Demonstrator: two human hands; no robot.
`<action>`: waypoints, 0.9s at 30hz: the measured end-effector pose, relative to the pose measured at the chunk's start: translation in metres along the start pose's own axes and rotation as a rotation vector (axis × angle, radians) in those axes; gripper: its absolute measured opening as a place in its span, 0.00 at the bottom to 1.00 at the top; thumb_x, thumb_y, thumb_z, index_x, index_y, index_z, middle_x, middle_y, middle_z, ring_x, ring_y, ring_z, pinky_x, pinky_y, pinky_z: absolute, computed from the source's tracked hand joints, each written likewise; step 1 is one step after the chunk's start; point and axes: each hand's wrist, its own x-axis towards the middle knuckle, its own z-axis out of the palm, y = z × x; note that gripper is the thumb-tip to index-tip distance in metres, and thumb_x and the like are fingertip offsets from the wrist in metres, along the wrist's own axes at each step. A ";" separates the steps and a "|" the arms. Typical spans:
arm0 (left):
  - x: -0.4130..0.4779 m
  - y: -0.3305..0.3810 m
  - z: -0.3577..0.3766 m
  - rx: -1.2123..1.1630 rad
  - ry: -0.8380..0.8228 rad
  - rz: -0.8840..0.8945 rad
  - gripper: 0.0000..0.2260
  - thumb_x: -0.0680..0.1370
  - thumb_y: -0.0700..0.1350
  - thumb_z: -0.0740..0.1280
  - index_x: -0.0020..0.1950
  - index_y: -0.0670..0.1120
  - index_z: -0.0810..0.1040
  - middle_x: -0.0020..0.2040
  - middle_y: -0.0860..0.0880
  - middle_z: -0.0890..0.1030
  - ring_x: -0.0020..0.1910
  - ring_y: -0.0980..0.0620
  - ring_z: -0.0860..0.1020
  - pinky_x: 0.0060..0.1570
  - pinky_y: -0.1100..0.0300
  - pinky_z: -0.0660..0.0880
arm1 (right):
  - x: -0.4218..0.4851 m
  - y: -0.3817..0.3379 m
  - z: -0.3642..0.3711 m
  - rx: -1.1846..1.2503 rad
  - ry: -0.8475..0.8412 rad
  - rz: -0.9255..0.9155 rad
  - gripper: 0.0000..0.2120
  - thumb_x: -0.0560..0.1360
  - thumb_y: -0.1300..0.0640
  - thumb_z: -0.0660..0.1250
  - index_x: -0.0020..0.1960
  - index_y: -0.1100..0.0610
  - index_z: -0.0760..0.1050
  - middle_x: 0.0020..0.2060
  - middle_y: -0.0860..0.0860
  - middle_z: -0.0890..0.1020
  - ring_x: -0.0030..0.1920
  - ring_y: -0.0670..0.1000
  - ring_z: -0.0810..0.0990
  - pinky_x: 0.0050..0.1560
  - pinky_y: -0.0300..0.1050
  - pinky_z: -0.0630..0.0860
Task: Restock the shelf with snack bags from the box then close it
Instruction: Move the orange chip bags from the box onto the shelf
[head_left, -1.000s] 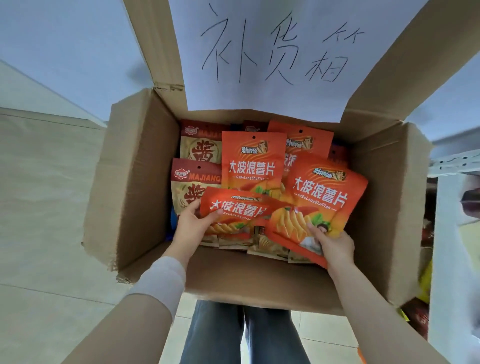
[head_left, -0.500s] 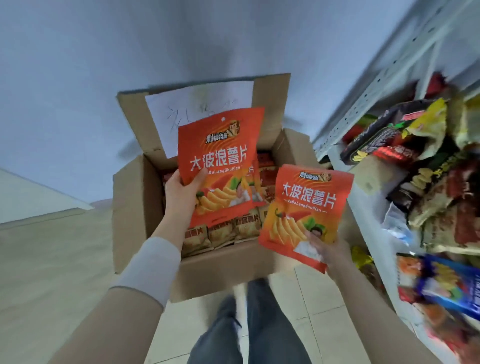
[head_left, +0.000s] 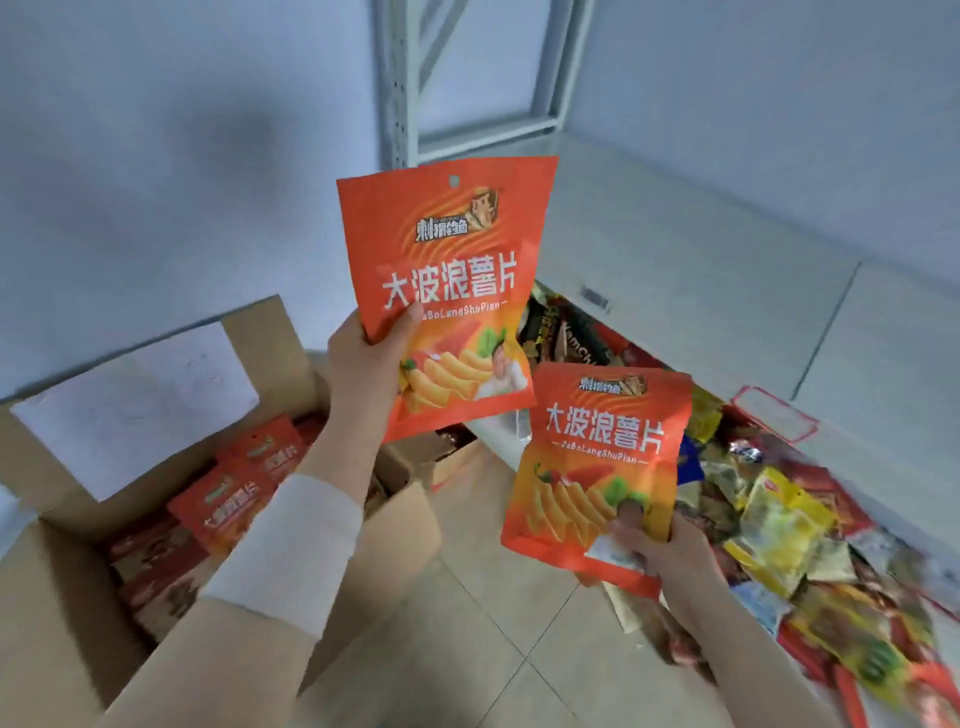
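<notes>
The left hand (head_left: 371, 358) grips one orange potato-chip bag (head_left: 441, 291) upright, and the right hand (head_left: 660, 551) clasps another (head_left: 597, 462), lower. The shelf (head_left: 701, 270) lies right and ahead (nearer the right hand); the open box (head_left: 78, 545) sits left.

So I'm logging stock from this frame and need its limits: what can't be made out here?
Head view only:
- Box contents: mostly hidden by its walls and the left arm; bag count unclear.
- Shelf snacks: motion-blurred, labels unreadable, cut off at the right edge.
- Paper sign on the flap: writing washed out.
</notes>
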 end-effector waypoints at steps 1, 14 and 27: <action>-0.012 0.005 0.025 -0.013 -0.039 0.011 0.04 0.73 0.51 0.71 0.42 0.57 0.76 0.41 0.61 0.80 0.42 0.62 0.79 0.40 0.67 0.75 | -0.007 0.001 -0.026 0.013 0.036 -0.012 0.07 0.70 0.62 0.73 0.46 0.62 0.77 0.34 0.56 0.82 0.31 0.53 0.81 0.30 0.45 0.77; -0.184 0.065 0.347 -0.192 -0.570 0.039 0.02 0.73 0.48 0.72 0.43 0.54 0.79 0.41 0.58 0.83 0.45 0.59 0.82 0.46 0.61 0.77 | -0.063 0.028 -0.369 0.214 0.507 -0.109 0.11 0.67 0.54 0.75 0.46 0.55 0.78 0.40 0.55 0.85 0.42 0.60 0.83 0.50 0.63 0.78; -0.239 0.046 0.609 -0.233 -0.869 0.003 0.02 0.73 0.47 0.71 0.42 0.51 0.80 0.36 0.58 0.84 0.37 0.60 0.83 0.37 0.66 0.78 | 0.018 0.022 -0.558 0.303 0.799 -0.215 0.08 0.69 0.63 0.72 0.47 0.57 0.78 0.43 0.58 0.84 0.43 0.60 0.83 0.47 0.55 0.79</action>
